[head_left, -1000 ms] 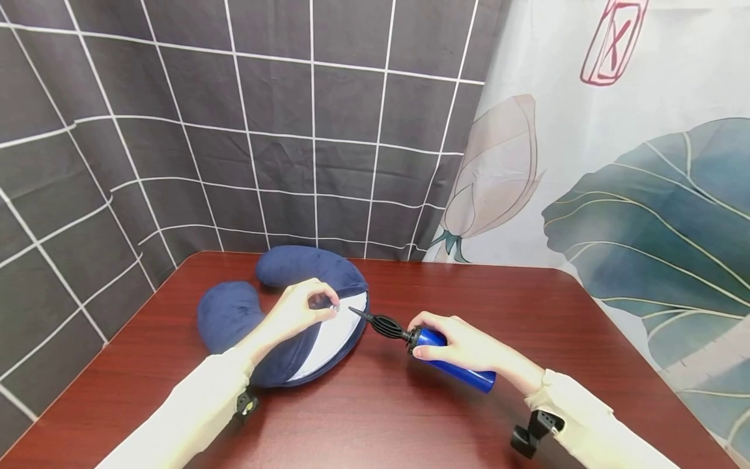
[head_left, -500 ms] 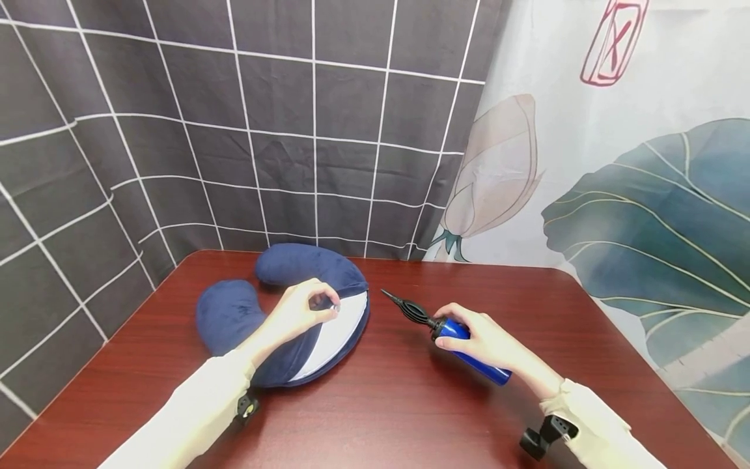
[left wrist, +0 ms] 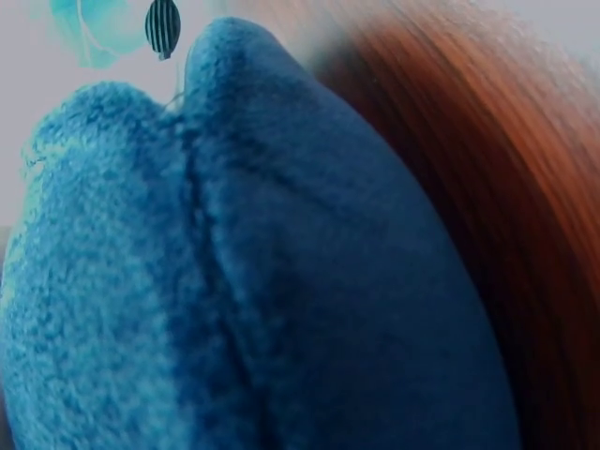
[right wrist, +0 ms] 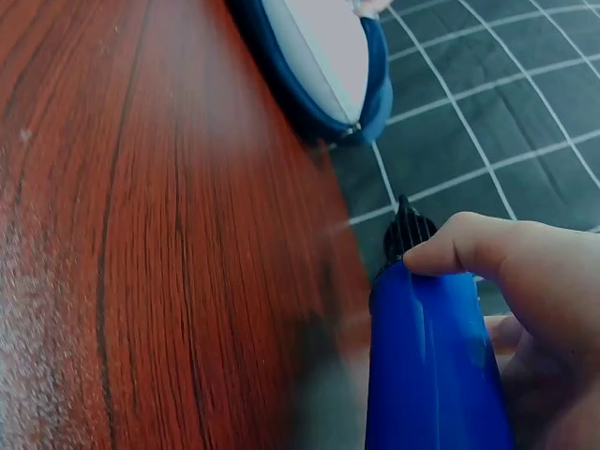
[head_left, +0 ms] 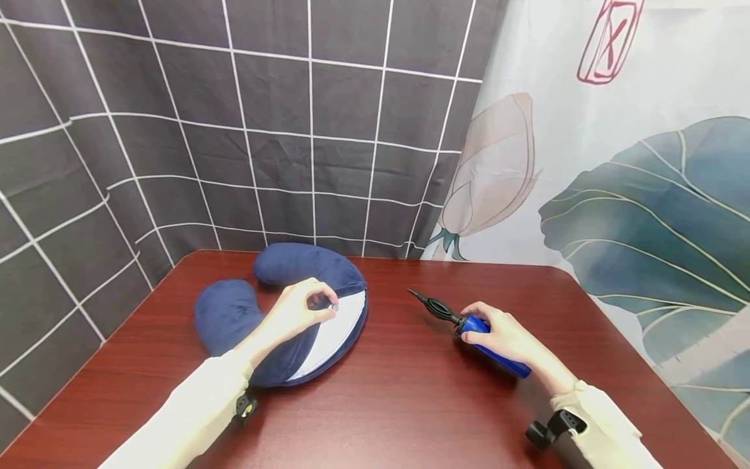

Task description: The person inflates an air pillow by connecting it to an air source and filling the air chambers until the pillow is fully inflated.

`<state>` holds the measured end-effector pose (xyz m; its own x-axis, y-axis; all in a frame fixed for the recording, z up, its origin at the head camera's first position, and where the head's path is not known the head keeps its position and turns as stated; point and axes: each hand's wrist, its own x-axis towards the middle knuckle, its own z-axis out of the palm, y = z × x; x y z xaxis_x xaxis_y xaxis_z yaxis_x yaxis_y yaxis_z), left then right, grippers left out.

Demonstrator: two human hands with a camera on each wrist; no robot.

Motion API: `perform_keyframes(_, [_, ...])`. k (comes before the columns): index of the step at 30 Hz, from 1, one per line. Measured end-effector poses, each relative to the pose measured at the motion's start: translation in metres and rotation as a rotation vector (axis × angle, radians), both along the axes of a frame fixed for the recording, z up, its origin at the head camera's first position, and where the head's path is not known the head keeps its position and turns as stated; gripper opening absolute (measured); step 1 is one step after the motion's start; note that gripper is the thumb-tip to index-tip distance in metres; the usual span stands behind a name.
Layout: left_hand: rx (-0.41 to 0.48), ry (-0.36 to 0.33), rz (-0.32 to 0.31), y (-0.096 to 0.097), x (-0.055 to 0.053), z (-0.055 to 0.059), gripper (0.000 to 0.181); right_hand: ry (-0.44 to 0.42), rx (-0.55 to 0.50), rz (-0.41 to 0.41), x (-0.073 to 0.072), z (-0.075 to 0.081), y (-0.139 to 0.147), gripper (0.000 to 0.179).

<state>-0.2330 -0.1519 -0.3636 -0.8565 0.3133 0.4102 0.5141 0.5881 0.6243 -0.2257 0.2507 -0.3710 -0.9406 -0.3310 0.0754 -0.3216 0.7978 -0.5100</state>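
Observation:
A navy U-shaped neck pillow point(head_left: 228, 312) lies on the table's left half, a white inner section point(head_left: 335, 339) showing at its right side. Over that white section my left hand point(head_left: 295, 309) pinches a small clear valve point(head_left: 334, 307) between thumb and forefinger. Well to the right, my right hand point(head_left: 498, 332) grips a blue hand pump point(head_left: 500, 359) close over the table. The pump's black ribbed part and thin nozzle point(head_left: 430, 303) point up and left, apart from the pillow. Only the pillow's plush cover point(left wrist: 272, 244) fills most of the left wrist view; my left hand is hidden there.
The reddish-brown wooden table point(head_left: 375, 423) carries both things. A dark grey cloth with a white grid point(head_left: 281, 163) hangs behind and at the left. At the right hangs a white cloth with a lotus print point(head_left: 644, 215). Each sleeve has a black camera point(head_left: 556, 428) strapped on.
My right hand has drawn the pump away to the right, its nozzle leaving the white section of the pillow. My left hand has stayed in place over the pillow.

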Motion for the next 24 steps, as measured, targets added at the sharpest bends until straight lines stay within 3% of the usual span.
perform_keyframes(24, [-0.001,0.001,0.009,0.001,0.003,0.001,0.016,0.06,0.047,-0.079,-0.009,-0.02,0.011,0.059])
